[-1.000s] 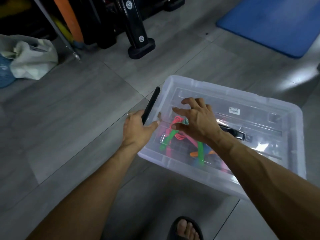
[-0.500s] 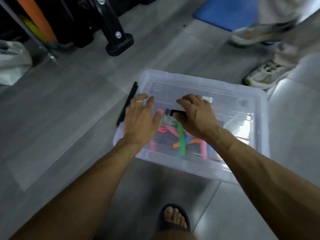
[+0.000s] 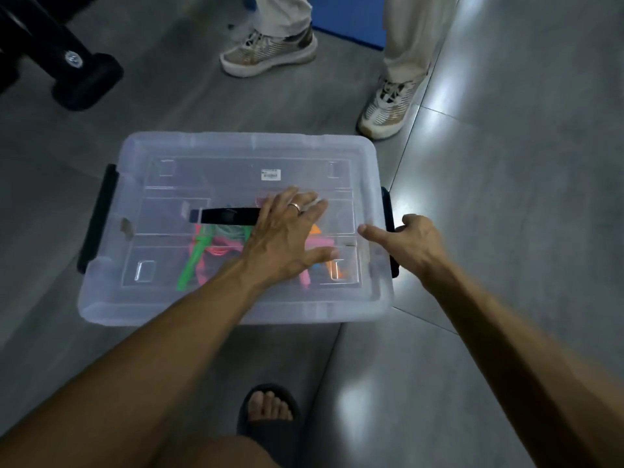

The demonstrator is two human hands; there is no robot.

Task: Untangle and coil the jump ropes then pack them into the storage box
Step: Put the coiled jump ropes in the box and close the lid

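We press our left hand (image 3: 287, 236), fingers spread and palm flat, onto the clear lid (image 3: 236, 170) of the storage box (image 3: 233, 312), which sits closed on the grey tiled floor (image 3: 506, 163). A ring (image 3: 294, 206) shows on one finger of that hand, and its fingertips lie beside the black carry handle (image 3: 229, 216) set in the middle of the lid. Our right hand (image 3: 417, 243) curls over the black latch (image 3: 388, 211) at the box's right end, thumb pointing inward over the lid edge; we cannot tell how firmly it grips. A matching black latch (image 3: 98, 217) stands at the left end. Through the plastic we see the jump ropes (image 3: 199, 255), green, pink and orange, lying inside beneath the handle. Beyond the box stand another person's pale sneakers (image 3: 270, 54), and our own sandalled foot (image 3: 268, 410) shows below.
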